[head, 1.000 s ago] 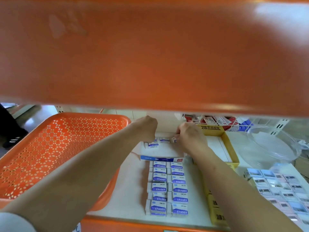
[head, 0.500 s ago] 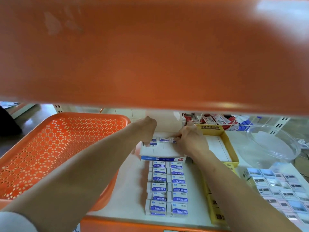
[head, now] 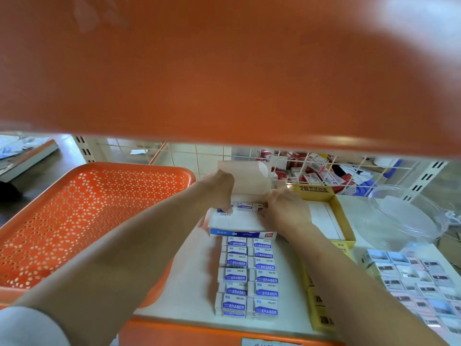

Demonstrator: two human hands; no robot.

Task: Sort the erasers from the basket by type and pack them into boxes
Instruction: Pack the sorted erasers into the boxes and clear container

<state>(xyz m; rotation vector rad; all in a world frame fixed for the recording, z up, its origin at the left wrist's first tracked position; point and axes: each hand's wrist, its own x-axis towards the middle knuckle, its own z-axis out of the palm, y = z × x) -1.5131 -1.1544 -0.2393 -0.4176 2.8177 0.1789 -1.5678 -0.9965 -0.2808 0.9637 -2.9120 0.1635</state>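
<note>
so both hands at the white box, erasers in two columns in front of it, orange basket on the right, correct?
No. Head view shows the basket on the left, not the right. Rest holds: left hand and right hand at the box, erasers in two columns in front of it.

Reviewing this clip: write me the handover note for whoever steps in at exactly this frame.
Left hand: fingers curled on the left end of the row of erasers at the back of the white box.
Right hand: pinches the right end of that row.
Done: one row is in the box. ERASER packs lie in two columns in front of it, and picture-wrapped erasers are grouped at the right. No erasers show in the orange basket.
Left: seat this row, pack the two columns, then box the other type. A yellow box stands to the right.
</note>
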